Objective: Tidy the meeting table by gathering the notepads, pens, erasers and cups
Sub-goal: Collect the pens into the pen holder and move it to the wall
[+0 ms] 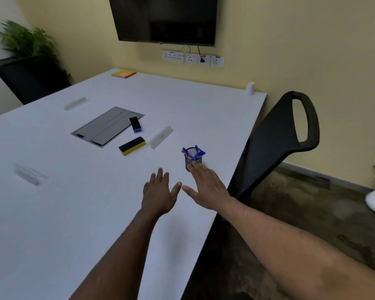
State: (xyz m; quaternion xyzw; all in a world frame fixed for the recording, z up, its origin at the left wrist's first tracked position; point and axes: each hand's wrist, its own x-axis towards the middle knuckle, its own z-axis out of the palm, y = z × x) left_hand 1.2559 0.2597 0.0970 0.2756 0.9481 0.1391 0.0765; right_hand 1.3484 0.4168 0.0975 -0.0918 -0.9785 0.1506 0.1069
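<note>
White worktop, large, fills the view's left and centre. Grey flush panel near centre. Left hand, flat, fingers spread, empty, above the worktop. Right hand, spread wide, fingertips touching the mesh pen cup at its 11 o'clock, no grip closed. Yellow-black eraser at 10 o'clock of the cup; blue-black eraser on the panel's edge. Sticky notepad, far edge, 12 o'clock. White cup, far corner, 1 o'clock.
</note>
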